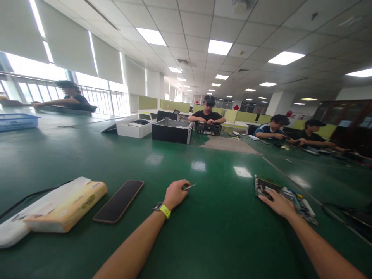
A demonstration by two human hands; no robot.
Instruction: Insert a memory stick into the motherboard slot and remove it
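Near the middle of the green table, my left hand (176, 193), with a yellow-banded watch (162, 209) at the wrist, is closed on a slim pointed metal tool (190, 186). Its tip points right, above the tabletop; the handle is hidden in my fingers, so I cannot tell its exact kind. On the right, my right hand (279, 203) lies over a computer motherboard (300, 203), thumb and fingers apart and touching it. The hand covers part of the board's near side. Connectors line the board's left edge.
Left of my left hand lie a dark phone (120, 201) and a yellow tissue pack (71, 205) against a white object. Farther off stand a black-fronted metal case (171, 133), a white case (133, 130) and a blue basket (17, 122). Cables (343, 217) run at right. Several people work around the table.
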